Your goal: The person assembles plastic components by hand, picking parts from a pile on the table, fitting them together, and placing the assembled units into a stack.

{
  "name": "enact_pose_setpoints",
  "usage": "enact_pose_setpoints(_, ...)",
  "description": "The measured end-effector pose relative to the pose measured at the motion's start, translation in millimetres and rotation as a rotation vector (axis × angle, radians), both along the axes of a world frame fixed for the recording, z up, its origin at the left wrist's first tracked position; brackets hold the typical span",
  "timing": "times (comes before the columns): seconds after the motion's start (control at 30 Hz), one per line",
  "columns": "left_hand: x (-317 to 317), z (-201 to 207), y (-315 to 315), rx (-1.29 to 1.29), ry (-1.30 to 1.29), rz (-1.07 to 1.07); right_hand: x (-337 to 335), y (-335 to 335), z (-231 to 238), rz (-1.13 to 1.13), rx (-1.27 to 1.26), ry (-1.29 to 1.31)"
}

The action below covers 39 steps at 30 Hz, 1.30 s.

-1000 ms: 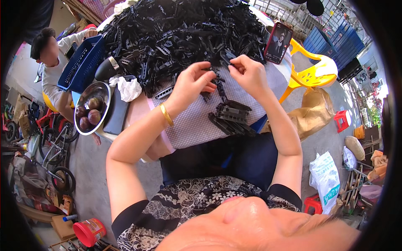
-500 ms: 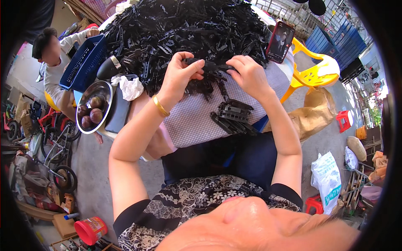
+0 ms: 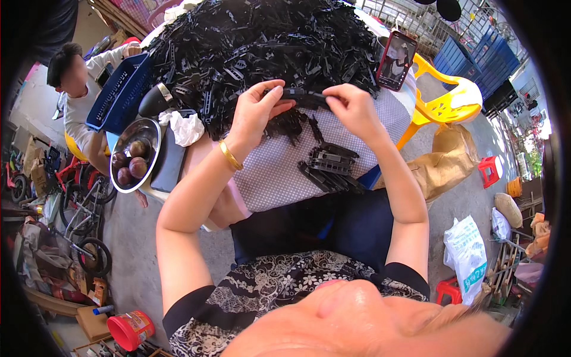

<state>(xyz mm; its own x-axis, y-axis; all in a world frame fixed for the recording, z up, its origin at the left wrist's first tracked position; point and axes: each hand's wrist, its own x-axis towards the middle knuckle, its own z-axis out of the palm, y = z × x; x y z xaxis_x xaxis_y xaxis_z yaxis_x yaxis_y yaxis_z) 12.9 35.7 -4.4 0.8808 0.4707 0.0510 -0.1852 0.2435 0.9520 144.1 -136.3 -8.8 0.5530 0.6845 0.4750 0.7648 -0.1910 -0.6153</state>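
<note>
Between my two hands is a long, narrow black plastic part (image 3: 302,94), held level above the near edge of a big heap of black plastic parts (image 3: 262,41). My left hand (image 3: 262,107) pinches its left end between thumb and fingers. The right end is gripped by the closed fingers of my right hand (image 3: 352,107). On the dotted tablecloth (image 3: 267,172) below lies a small stack of similar black parts (image 3: 333,166), close to the table's near edge. Part of the held piece is hidden by my fingers.
To the left are a metal bowl (image 3: 156,168) with several dark round fruits, crumpled white tissue (image 3: 185,128) and a blue basket (image 3: 119,92), with another person (image 3: 80,98) beside it. A phone (image 3: 395,60) stands at the right, near a yellow chair (image 3: 452,101).
My hands have moved slightly apart, and the black part between them now lies straighter and shows more of its length. The stack on the cloth stays where it was.
</note>
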Motion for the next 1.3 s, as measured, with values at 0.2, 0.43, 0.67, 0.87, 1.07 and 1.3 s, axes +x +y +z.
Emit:
enact_pose_setpoints(0.2, -2, -2, -9, -0.032, -0.018, -0.158, -18, -8, 18, 0.181, 0.104, 0.34)
enact_pose_setpoints(0.43, -8, 2, -15, 0.42, 0.049, -0.167, -27, -8, 16, 0.236, 0.108, 0.283)
enact_pose_setpoints(0.67, -11, 6, -26, 0.455, -0.156, -0.076, -28, -11, 21, 0.278, 0.091, 0.144)
enact_pose_setpoints(0.87, -15, 11, -27, 0.767, 0.009, -0.011, -30, -13, 24, 0.201, 0.021, -0.038)
enact_pose_setpoints(1.07, -18, 13, -29, 0.932, -0.129, 0.05, -30, -14, 23, 0.188, 0.126, -0.186)
enact_pose_setpoints(1.3, -11, 7, -21, 0.581, -0.088, -0.151, -33, -16, 20, 0.144, 0.05, -0.09)
